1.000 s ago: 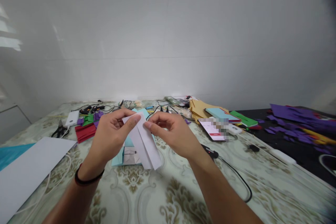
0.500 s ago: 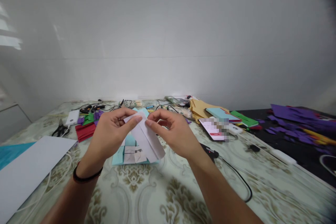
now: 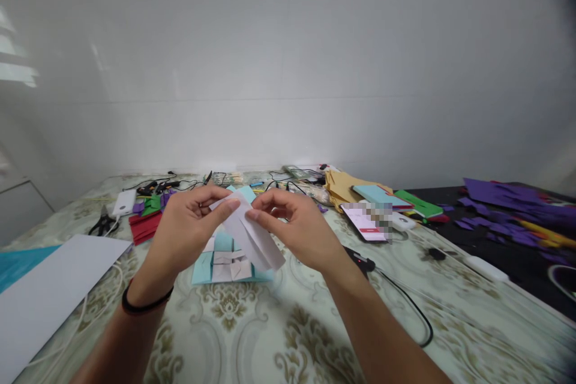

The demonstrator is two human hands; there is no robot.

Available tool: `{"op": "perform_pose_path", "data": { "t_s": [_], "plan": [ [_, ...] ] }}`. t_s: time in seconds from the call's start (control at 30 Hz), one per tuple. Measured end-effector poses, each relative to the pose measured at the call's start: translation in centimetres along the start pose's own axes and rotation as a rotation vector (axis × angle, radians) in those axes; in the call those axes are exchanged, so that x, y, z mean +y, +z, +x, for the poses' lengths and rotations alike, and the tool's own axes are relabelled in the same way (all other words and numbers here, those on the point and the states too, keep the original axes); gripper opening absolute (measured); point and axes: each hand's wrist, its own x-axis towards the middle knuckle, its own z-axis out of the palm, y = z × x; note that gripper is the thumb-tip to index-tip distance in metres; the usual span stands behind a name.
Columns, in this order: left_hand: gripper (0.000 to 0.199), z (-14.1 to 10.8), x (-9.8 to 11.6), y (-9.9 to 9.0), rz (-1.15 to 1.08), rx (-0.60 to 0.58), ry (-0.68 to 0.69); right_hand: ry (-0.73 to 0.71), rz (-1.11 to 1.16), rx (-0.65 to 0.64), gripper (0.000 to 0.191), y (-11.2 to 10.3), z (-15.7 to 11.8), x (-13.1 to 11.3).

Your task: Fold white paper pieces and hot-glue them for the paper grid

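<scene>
Pinching a folded white paper (image 3: 252,237) between thumb and fingers near its upper end, the left hand (image 3: 191,225) seems to serve as the anchor. The right hand (image 3: 290,225) pinches the paper's right edge slightly lower, probably so that the layers stay under control from both sides. Gripped up there, the paper slants down to the right, its lower end free and its flaps standing a little apart. It is above the table (image 3: 252,336), covering part of a light-blue and white folded piece (image 3: 220,261) that lies flat, perhaps kept central to be within easy reach. Off to the left lie red paper (image 3: 146,227), scissors (image 3: 104,222) and a large white sheet (image 3: 54,294), likely set aside to leave elbow room. How the hidden fingertips press behind the paper, I cannot tell.
</scene>
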Motion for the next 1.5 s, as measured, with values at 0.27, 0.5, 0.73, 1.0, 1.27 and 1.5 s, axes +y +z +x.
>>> {"op": "perform_pose_path", "data": {
  "t_s": [0.27, 0.5, 0.73, 1.0, 1.27, 1.5],
  "plan": [
    [0.015, 0.0, 0.0, -0.1, 0.009, -0.092, 0.008, -0.032, 0.051, 0.034, 0.011, -0.1, 0.1, 0.2],
    [0.016, -0.1, 0.1, -0.3, 0.084, -0.087, 0.016, 0.031, 0.056, -0.058, 0.022, -0.4, 0.0, 0.4],
    [0.016, 0.1, -0.1, -1.0, 0.037, -0.045, -0.019, 0.100, -0.044, -0.126, 0.024, -1.0, 0.1, 0.2],
    [0.021, 0.3, -0.5, -1.4, 0.203, -0.234, 0.002, 0.071, -0.134, -0.145, 0.020, -1.1, 0.0, 0.1],
    [0.023, 0.4, -0.4, -1.5, 0.168, -0.193, 0.004, 0.092, -0.152, -0.145, 0.023, -1.4, -0.1, 0.1],
    [0.020, 0.3, 0.0, -1.0, 0.344, -0.175, 0.079, -0.016, -0.094, -0.069, 0.011, -0.8, 0.1, 0.2]
  ]
}}
